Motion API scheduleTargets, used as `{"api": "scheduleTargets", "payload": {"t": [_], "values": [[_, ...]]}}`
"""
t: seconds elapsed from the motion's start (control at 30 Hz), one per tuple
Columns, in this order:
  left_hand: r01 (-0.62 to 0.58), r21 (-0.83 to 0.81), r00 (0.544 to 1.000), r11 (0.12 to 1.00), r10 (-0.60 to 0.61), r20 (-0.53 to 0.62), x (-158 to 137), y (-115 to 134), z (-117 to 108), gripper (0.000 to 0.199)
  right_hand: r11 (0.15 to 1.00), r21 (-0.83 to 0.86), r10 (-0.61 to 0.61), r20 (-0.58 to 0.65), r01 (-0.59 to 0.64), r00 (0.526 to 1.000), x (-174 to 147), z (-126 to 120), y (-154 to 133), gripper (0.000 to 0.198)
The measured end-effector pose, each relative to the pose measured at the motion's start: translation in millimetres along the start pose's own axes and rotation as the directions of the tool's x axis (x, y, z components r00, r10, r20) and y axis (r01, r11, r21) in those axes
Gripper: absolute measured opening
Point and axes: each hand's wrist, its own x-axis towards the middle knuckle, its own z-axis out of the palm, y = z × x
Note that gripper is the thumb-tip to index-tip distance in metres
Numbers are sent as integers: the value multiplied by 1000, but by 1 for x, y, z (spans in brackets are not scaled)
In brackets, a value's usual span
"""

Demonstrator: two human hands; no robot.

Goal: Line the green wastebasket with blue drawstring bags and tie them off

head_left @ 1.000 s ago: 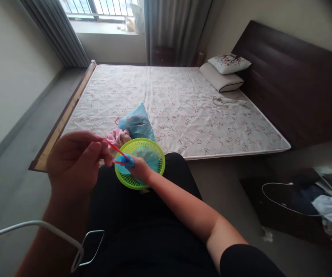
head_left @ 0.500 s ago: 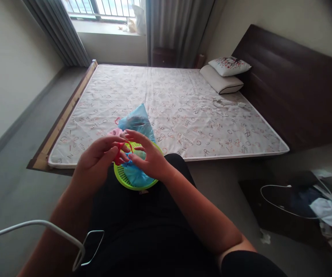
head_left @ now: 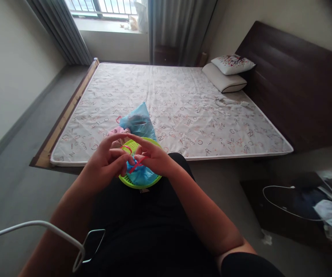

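My left hand (head_left: 106, 159) and my right hand (head_left: 153, 157) meet above a lime-green plastic basket (head_left: 125, 183) on my lap. Between their fingertips runs a thin red drawstring (head_left: 137, 164), pinched by both thumbs and fingers. Blue plastic bag (head_left: 143, 177) film lies in the basket below, partly covered by my hands. Just beyond the basket, a second blue bag (head_left: 140, 117) with a dark item inside rests on the mattress. A pink cloth item (head_left: 118, 132) lies beside it, partly hidden by my left hand.
The patterned mattress (head_left: 183, 107) spreads out in front, with two pillows (head_left: 226, 75) by the dark headboard (head_left: 295, 88). A white cable (head_left: 39, 223) crosses my left forearm. To the right, a dark low surface (head_left: 258, 200) holds a white cord and crumpled items.
The red drawstring, bunched at my left fingers before, now stretches between both hands. My hands have drawn closer together and shifted slightly right. The camera view has moved a little.
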Motion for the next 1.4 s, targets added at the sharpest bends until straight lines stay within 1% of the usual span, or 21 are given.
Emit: {"api": "scheduleTargets", "payload": {"t": [0.07, 0.13, 0.27, 0.37, 0.43, 0.53, 0.67, 0.7, 0.8, 0.83, 0.9, 0.93, 1.0, 1.07, 1.1, 1.13, 1.17, 1.23, 1.3, 1.33, 1.4], "values": [[9, -16, 999, 1000, -9, 31, -1, 1, -1, 74, 1000, 24, 19, 61, -20, 998, 0, -3, 2, 75], [18, -23, 998, 1000, -16, 66, 0, 2, -1, 78, 998, 53, 38, 58, -41, 998, 0, -3, 2, 72], [22, -41, 996, 999, -18, 84, 1, 2, 2, 91, 998, 33, 52, -30, -51, 998, 0, 2, 3, 44], [17, -63, 997, 998, -11, 81, 1, -3, 2, 100, 999, 12, 36, -12, -36, 999, 0, 5, 3, 39], [35, -78, 995, 996, -28, 94, 0, -7, 0, 100, 999, -33, 24, -3, -24, 1000, -1, 6, -1, 31], [85, -83, 989, 993, -73, 132, -1, -10, -3, 96, 986, -164, -8, -5, 7, 1000, -3, 5, -9, 14], [93, -77, 983, 993, -79, 165, 0, -10, -2, 90, 937, -338, -92, 16, 92, 996, -5, 3, -16, 4], [88, -78, 983, 993, -74, 170, 1, -10, -1, 88, 928, -360, -98, 17, 98, 995, -6, 3, -16, 4], [86, -83, 983, 993, -70, 172, 3, -13, 2, 84, 913, -395, -99, 29, 103, 995, -7, 1, -15, 24], [93, -87, 983, 992, -78, 164, 3, -15, 2, 82, 907, -407, -97, 44, 107, 994, -7, 0, -14, 27], [114, -98, 985, 989, -99, 144, 4, -19, 1, 80, 899, -421, -101, 60, 117, 993, -8, -2, -13, 21], [115, -104, 986, 988, -100, 134, 4, -22, 1, 80, 902, -417, -104, 37, 110, 994, -8, -3, -13, 15], [75, -103, 993, 992, -65, 100, 4, -27, 1, 80, 932, -355, -115, -83, 78, 990, -9, -4, -13, 8], [-35, -62, 999, 997, 35, -9, 5, -30, 4, 79, 977, -206, -101, -226, 54, 969, -9, -4, -14, 8], [-95, -24, 993, 995, 93, -72, 6, -30, 7, 80, 992, -113, -78, -267, 50, 960, -9, -4, -15, 8], [-143, 15, 982, 990, 144, -121, 8, -30, 11, 83, 999, -22, -51, -279, 47, 959, -8, -3, -16, 8], [-172, 40, 974, 984, 177, -143, 9, -29, 15, 86, 997, 58, -24, -264, 40, 964, -8, -2, -17, 10], [-165, 24, 980, 986, 166, -110, 12, -27, 24, 89, 986, 168, 15, -207, 21, 978, -7, -2, -19, 15], [-114, -38, 991, 993, 111, -74, 14, -26, 32, 78, 974, 227, 24, -186, 20, 982, -7, -3, -19, 19], [-91, -60, 993, 994, 86, -86, 15, -26, 35, 69, 970, 243, 28, -201, 22, 979, -7, -4, -19, 21], [-82, -80, 986, 993, 70, -149, 16, -26, 38, 54, 965, 262, 51, -265, 21, 963, -8, -6, -18, 26]]}}
